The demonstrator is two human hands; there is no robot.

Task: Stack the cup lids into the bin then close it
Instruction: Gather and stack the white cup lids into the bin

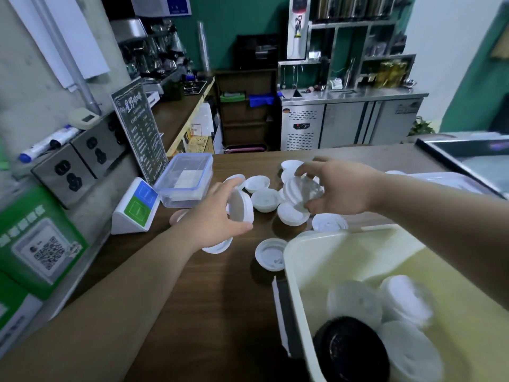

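Cream rectangular plastic bin [292,260] sits nearest, lower right, a few lids inside (one black). Both hands are beyond it over the wooden worktop [220,299]: left hand [217,216] grips a white round plastic lid [241,208] on edge, right hand [341,188] grips a white ribbed lid stack [301,193], nearer the bin.

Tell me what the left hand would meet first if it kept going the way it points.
Probably the white cup lids scattered on the table just beyond the left hand, which already holds a lid; depth is uncertain.
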